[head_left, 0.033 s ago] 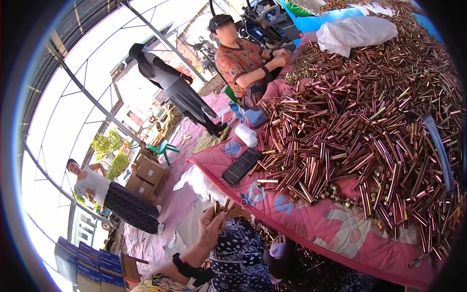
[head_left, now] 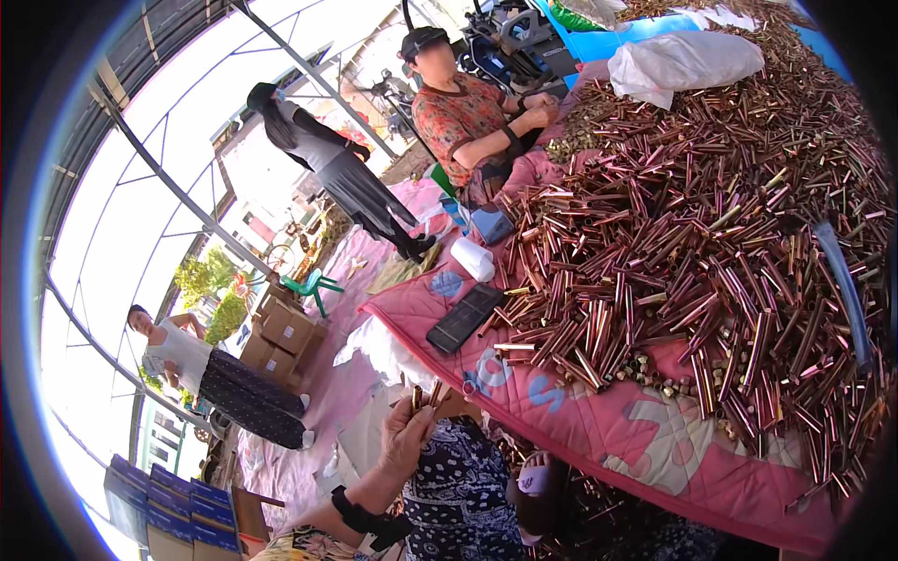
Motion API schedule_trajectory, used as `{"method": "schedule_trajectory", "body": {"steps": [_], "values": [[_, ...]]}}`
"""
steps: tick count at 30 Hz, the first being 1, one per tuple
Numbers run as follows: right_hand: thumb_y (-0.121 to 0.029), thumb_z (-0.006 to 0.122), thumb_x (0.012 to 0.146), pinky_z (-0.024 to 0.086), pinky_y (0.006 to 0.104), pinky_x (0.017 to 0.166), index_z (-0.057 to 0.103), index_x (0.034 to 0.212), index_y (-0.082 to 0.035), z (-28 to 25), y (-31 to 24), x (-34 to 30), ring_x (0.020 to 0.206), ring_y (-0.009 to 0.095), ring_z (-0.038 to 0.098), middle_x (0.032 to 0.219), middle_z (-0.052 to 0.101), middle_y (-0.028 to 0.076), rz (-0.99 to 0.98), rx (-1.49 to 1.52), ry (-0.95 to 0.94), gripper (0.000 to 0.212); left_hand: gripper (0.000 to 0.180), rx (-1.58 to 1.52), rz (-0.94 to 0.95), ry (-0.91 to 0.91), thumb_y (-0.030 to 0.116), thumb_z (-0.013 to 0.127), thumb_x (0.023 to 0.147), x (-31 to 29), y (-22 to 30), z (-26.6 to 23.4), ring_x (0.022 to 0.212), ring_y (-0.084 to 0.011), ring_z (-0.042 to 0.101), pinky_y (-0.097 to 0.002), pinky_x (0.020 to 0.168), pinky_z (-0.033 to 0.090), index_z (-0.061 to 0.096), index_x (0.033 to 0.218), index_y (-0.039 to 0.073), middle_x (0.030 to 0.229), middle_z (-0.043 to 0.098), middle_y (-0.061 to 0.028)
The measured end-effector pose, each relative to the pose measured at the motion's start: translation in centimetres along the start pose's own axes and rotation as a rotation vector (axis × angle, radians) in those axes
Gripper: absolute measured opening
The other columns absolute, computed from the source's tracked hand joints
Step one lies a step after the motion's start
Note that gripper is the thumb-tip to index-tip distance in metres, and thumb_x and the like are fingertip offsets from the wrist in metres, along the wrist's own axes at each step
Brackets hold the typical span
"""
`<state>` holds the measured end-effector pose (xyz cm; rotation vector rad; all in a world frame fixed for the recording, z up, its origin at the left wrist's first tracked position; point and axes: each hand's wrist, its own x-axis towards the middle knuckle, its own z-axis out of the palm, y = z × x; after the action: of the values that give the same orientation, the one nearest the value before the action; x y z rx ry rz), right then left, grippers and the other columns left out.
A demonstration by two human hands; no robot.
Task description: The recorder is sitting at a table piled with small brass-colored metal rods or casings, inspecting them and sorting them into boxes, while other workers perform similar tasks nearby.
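My left hand (head_left: 405,439) is raised above my lap, a black band (head_left: 369,521) round its wrist. Its fingers are pinched on short copper-coloured metal tubes (head_left: 417,398); two ends stick up past the fingertips. Beneath the hand is dark blue and white patterned cloth (head_left: 463,491) over my lap. To the right, a pink quilt (head_left: 599,430) covers the work surface. A large heap of similar tubes (head_left: 645,234) lies on it, with small pale metal pieces (head_left: 655,374) near its front. I cannot see my right hand.
A black phone-like slab (head_left: 465,319) and a white roll (head_left: 472,260) lie by the quilt's edge. A white sack (head_left: 687,64) rests on the heap; a curved blue strip (head_left: 844,294) lies right. A co-worker (head_left: 468,122) sits beyond; two people stand left, near cardboard boxes (head_left: 281,327).
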<state>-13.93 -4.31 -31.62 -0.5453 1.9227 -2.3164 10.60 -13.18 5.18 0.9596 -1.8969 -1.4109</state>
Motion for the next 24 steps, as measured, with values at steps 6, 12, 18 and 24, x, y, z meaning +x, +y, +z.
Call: {"method": "schedule_trajectory", "body": {"steps": [6, 12, 18, 24], "values": [[-0.014, 0.053, 0.079, 0.046, 0.0354, 0.080, 0.052, 0.112, -0.001, -3.8, -1.0, -3.6, 0.094, 0.028, 0.055, 0.106, 0.055, 0.017, 0.087, 0.072, 0.031, 0.035, 0.014, -0.036, 0.043, 0.003, 0.013, 0.049, 0.089, -0.7, -0.5, -0.2, 0.048, -0.0029, 0.033, -0.0169, 0.044, 0.024, 0.052, 0.096, 0.001, 0.058, 0.041, 0.0040], [-0.014, 0.053, 0.080, 0.047, 0.0350, 0.079, 0.052, 0.112, -0.001, -15.0, -3.0, -13.1, 0.093, 0.027, 0.055, 0.105, 0.056, 0.016, 0.261, 0.020, 0.177, 0.035, 0.012, -0.074, 0.088, 0.047, 0.013, 0.050, 0.088, -0.2, -0.9, -0.1, 0.047, -0.0022, 0.034, -0.0170, 0.042, 0.024, 0.053, 0.095, 0.003, 0.058, 0.040, 0.0051], [-0.014, 0.053, 0.080, 0.047, 0.0345, 0.078, 0.052, 0.112, -0.001, -26.4, -9.3, -25.0, 0.091, 0.026, 0.056, 0.104, 0.056, 0.016, 0.446, -0.065, 0.364, 0.034, 0.016, -0.054, 0.137, 0.070, 0.014, 0.051, 0.088, 0.3, -1.5, -2.0, 0.045, -0.0014, 0.033, -0.0161, 0.038, 0.022, 0.056, 0.097, 0.002, 0.066, 0.049, 0.0034], [-0.013, 0.053, 0.080, 0.048, 0.0341, 0.077, 0.052, 0.112, -0.001, -30.5, -16.9, -27.5, 0.090, 0.025, 0.056, 0.103, 0.056, 0.015, 0.538, -0.041, 0.468, 0.034, 0.017, -0.059, 0.110, 0.052, 0.014, 0.052, 0.088, 0.0, -1.9, -0.8, 0.046, -0.0009, 0.034, -0.0156, 0.039, 0.023, 0.056, 0.099, 0.002, 0.068, 0.049, 0.0035]]}}
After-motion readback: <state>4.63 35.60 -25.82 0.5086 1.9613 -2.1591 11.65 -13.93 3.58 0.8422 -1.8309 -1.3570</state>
